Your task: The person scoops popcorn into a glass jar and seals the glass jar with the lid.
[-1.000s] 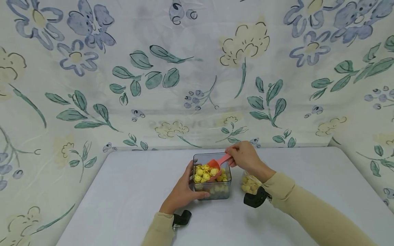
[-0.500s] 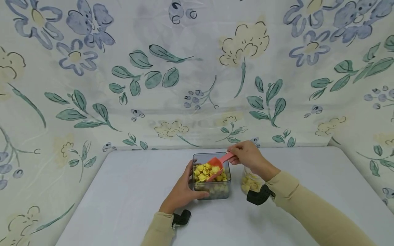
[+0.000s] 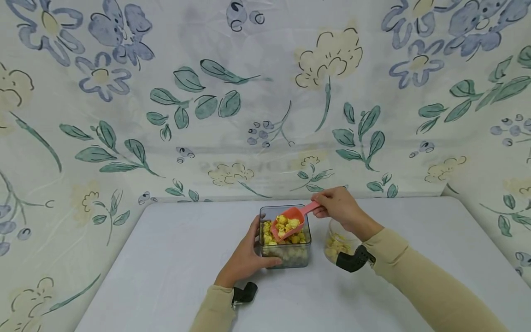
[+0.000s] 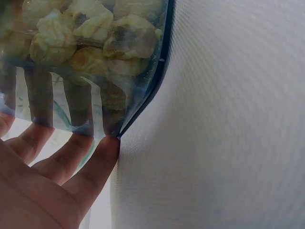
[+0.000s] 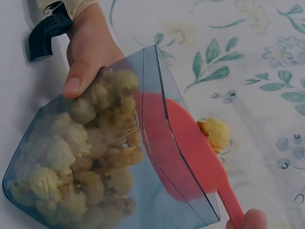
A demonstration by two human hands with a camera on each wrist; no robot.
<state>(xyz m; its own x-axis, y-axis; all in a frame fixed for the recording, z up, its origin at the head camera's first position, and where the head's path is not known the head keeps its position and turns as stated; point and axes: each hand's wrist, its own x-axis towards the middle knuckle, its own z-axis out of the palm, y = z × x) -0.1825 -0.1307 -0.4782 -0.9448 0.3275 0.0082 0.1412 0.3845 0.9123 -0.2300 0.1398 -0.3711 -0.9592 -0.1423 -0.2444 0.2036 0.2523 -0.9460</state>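
The right hand's grip pinches the handle of a coral scoop, held tilted above the open top of a clear square container and heaped with yellow popcorn. The left hand holds the container's near side, fingers pressed flat against the wall and thumb along the front, with more popcorn filling the container beneath the scoop. Just right of the container, partly behind the right wrist, stands a small clear jar with a little popcorn inside. Everything rests on a pale surface, backed by a flower-printed cloth.
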